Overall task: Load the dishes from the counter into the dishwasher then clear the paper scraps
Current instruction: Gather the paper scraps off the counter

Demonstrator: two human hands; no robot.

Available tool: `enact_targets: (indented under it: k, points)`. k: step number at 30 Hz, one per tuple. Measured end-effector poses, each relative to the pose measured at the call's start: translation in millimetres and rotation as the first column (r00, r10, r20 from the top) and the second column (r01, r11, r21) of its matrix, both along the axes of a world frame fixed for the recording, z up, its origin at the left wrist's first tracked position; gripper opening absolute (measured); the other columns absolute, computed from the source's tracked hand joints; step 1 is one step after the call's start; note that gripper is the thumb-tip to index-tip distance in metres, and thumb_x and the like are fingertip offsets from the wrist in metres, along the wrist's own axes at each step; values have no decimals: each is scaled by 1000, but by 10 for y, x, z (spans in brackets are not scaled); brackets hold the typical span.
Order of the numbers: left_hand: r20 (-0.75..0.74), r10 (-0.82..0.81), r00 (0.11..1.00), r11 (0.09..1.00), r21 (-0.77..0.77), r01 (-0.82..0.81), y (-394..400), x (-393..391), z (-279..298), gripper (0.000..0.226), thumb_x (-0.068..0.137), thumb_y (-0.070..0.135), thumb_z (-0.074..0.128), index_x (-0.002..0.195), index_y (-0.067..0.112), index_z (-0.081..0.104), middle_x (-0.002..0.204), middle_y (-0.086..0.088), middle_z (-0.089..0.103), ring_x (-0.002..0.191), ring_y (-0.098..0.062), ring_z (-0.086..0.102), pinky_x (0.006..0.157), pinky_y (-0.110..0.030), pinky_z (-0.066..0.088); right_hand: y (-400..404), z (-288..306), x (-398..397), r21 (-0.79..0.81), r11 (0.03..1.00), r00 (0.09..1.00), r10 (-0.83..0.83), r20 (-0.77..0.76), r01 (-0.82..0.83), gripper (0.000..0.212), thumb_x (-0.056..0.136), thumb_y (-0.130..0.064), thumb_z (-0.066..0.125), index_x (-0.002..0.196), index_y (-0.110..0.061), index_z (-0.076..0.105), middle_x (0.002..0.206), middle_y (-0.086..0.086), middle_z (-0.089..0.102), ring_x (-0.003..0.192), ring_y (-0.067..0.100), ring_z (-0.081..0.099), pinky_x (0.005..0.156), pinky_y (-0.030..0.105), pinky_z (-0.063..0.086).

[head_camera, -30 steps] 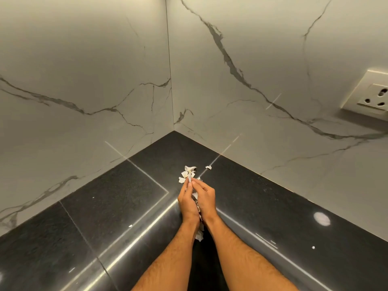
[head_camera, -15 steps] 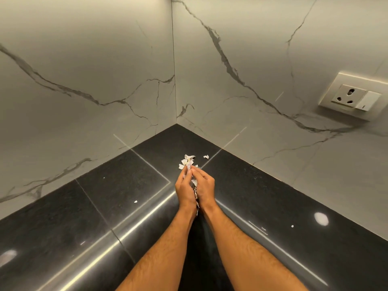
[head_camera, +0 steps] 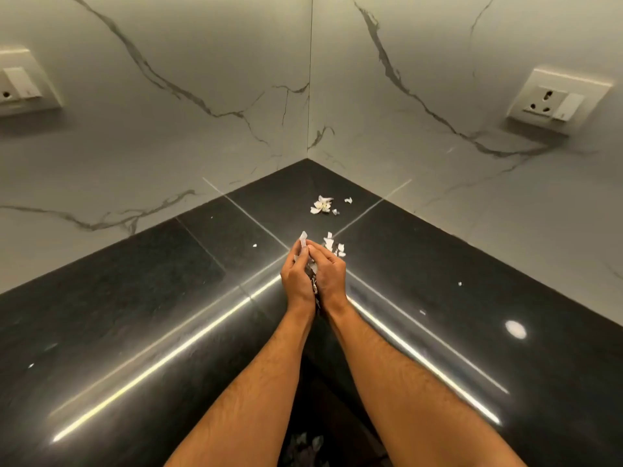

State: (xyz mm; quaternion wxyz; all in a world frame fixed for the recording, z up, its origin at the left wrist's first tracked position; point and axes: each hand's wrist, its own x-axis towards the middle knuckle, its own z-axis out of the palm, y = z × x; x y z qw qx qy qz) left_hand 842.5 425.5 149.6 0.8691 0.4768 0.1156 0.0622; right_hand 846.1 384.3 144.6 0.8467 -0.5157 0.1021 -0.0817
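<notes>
Black stone: the counter (head_camera: 135,332) is dark, polished and speckled, meeting in a corner, with bright streaks of light reflected across its near half.
Left wall: pale marble-look tile with thin grey veins, smooth and slightly glossy; a cream socket plate (head_camera: 23,84) sits at its far left edge.
Stray bit, left: one tiny white fleck (head_camera: 255,245) lies alone on the counter, just left of the hands.
Left hand (head_camera: 297,278): fingers curled, pinching a thin white scrap (head_camera: 303,239) that sticks up above the fingertips; more paper seems bunched in the palm.
Right hand (head_camera: 328,274): pressed against the left, fingers curled round the same bunch; the two hands are together, cupped on paper.
Scraps by the hands: a few torn pieces (head_camera: 335,246) lie on the counter touching or just beyond the right fingertips.
Far pile: a small heap of scraps (head_camera: 322,205), crumpled and ragged-edged, sits nearer the corner, apart from the hands, with one loose piece (head_camera: 348,200) to its right.
Right flecks: two small crumbs (head_camera: 460,283) rest on the right stretch of counter, well apart from the rest.
Right wall: same veined tile, with a second socket (head_camera: 558,101).
Progress: no dishes show on the counter, so the loading looks done, though the dishwasher is out of view; gathering paper is under way, with the far pile and the flecks still to collect.
</notes>
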Motion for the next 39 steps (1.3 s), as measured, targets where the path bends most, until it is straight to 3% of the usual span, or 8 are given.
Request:
enact_targets:
  k: [7,11,15,20,26,30,34,39]
  points:
    - [-111,-13,994,999,-32,10,525,-1207,-390,30,99,4,52,126,8,66,105,1,75,96,-10,71,77,-16,53,501,-279,-1295,-41,999,995,-39,-96,35,21,96,-1,61,112,1,75,102,11,78,97,20,75,83,26,59]
    - [-173,-29,985,999,8,31,645,-1747,-665,32,100,8,55,130,10,66,119,-4,73,113,-17,67,98,-28,52,624,-519,-1845,-61,997,987,-49,-155,40,21,97,-1,61,112,3,75,103,13,77,98,21,75,82,25,59]
    - [-234,-11,972,999,37,20,616,-2195,-896,29,100,7,54,125,14,67,113,-1,74,107,-15,70,89,-22,54,592,-805,-2249,-88,996,976,-38,-214,20,20,97,-2,62,112,1,75,102,10,78,95,16,75,79,22,58]
    - [-337,4,941,998,59,17,478,-2466,-1461,26,100,9,56,120,19,70,109,1,75,104,-14,71,88,-26,55,443,-1408,-2512,-118,993,949,-37,-312,0,20,98,-2,61,111,1,75,101,9,78,97,18,75,76,22,57]
    - [-557,-27,830,998,28,51,278,-2513,-2475,21,89,24,62,105,17,72,105,-17,73,100,-34,70,95,-49,55,234,-2468,-2539,-123,992,842,-56,-537,-13,18,98,-3,56,94,-5,74,83,8,74,78,20,73,62,25,54]
    - [-635,-30,772,999,-31,13,176,-2440,-3013,25,102,27,53,123,19,65,116,-8,70,98,-17,67,83,-29,56,145,-3260,-2443,-88,989,771,35,-636,-117,30,97,-31,61,116,-12,71,110,3,74,104,17,69,80,26,52]
    - [-633,13,774,1000,28,6,163,-2308,-3608,23,104,19,53,124,18,64,110,1,68,103,-15,63,61,-8,50,103,-3926,-2295,-91,986,748,42,-662,-137,18,98,-30,63,104,-23,79,105,-1,77,105,18,71,82,27,54]
    - [-690,3,724,993,88,80,238,-2245,-4516,20,104,27,51,108,16,68,101,-8,70,103,-31,66,71,-24,56,164,-4526,-2256,-22,994,699,61,-712,-109,28,94,-43,67,106,-21,79,105,6,77,95,22,74,83,41,61]
